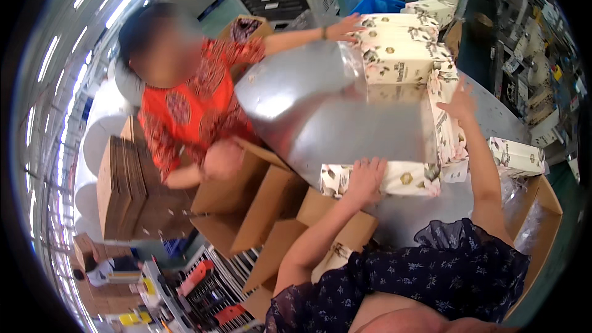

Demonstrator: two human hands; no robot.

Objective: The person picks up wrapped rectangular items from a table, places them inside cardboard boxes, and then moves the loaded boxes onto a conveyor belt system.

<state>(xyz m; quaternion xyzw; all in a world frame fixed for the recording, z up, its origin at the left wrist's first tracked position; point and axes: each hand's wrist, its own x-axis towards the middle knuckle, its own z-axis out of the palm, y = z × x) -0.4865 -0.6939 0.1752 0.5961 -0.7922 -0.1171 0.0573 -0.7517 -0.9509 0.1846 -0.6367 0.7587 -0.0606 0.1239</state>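
Note:
My left hand (367, 180) is closed over a long cream pack (404, 179) printed with pink flowers, near the front of the shiny metal table (345, 126). To its right, my right hand (459, 105) reaches forward with its fingers spread. It lies over or against another flowered pack (445, 126) in the row along the table's right side; whether it touches is hard to tell. Farther back, several more such packs (398, 49) are set close together, with a co-worker's hand (344, 28) on their left end.
Across the table stands a co-worker in a red patterned top (191, 102). Open cardboard cartons (265, 200) stand at the front left, beside flattened cartons (123, 191). A single flowered pack (517, 157) and an open carton with clear plastic (542, 216) are at my right.

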